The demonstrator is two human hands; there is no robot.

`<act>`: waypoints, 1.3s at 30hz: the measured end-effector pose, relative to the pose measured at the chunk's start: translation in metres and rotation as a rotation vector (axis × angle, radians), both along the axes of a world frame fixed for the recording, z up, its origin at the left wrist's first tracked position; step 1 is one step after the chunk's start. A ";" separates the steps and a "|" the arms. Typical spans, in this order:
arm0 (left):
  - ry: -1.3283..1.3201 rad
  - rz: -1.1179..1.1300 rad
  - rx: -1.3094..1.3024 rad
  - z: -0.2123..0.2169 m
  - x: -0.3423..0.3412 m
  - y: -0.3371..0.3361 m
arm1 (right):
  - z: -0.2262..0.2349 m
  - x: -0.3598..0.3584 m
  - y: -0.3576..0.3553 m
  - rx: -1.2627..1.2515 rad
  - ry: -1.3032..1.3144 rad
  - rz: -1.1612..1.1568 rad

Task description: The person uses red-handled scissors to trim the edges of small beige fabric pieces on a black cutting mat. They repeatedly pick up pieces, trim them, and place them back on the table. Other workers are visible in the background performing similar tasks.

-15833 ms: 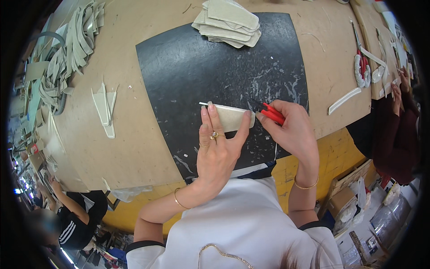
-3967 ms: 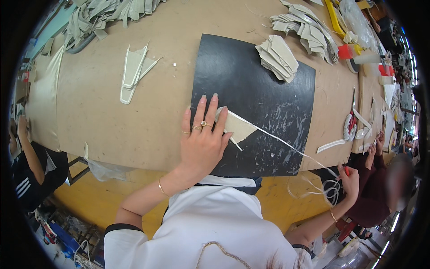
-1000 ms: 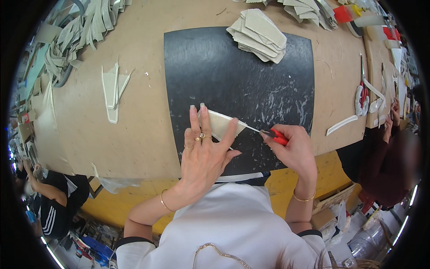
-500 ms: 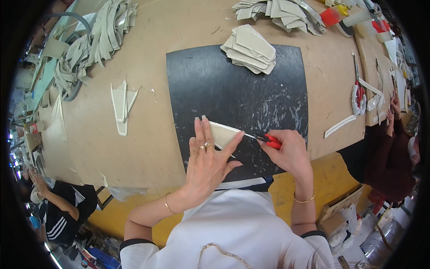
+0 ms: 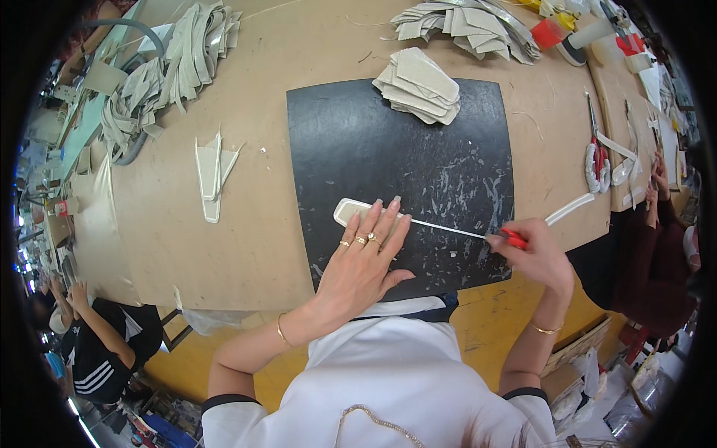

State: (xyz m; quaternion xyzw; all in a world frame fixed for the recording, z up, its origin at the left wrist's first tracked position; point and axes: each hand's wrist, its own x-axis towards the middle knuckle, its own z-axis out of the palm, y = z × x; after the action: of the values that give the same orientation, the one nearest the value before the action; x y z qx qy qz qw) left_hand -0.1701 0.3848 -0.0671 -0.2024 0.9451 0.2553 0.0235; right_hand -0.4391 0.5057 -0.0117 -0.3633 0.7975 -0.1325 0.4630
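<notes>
On the broad tan workbench [image 5: 224, 246], which fills most of the view, a square black cutting mat [image 5: 418, 149] lies in front of a seated person in a white top. Heaps of pale cut pieces [image 5: 164, 67] crowd the bench's far left corner, and a second heap [image 5: 470, 22] sits along the far edge, past the mat. A smaller stack of beige shaped pieces [image 5: 418, 88] rests on the mat's far edge, overlapping it. To the left of the mat lies a narrow pointed offcut [image 5: 211, 175], well apart from the hands. Red-handled scissors [image 5: 594, 153] lie on the bench to the right of the mat. On the mat's near half, the left hand [image 5: 358, 265] is spread flat, fingers extended, pressing down a pale beige strip [image 5: 358, 213] whose rounded end projects to the left of the fingertips. From under the fingers the strip narrows to a thin pale sliver [image 5: 448, 228] running rightward across the mat. The right hand [image 5: 534, 257] is closed around a red-handled cutting tool [image 5: 514, 239], held at the sliver's right end near the mat's right edge. Other people sit at lower left and at the far right edge of the bench.
</notes>
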 end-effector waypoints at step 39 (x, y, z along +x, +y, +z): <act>0.067 0.517 -0.145 -0.016 0.011 -0.008 | -0.078 0.133 -0.092 -0.829 0.952 0.252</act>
State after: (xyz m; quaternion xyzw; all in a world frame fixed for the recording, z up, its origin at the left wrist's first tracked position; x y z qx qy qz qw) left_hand -0.1595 0.3767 -0.0828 -0.4295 0.8782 0.1908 -0.0884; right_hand -0.3059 0.4138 -0.0892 -0.6221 0.7495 -0.1986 -0.1084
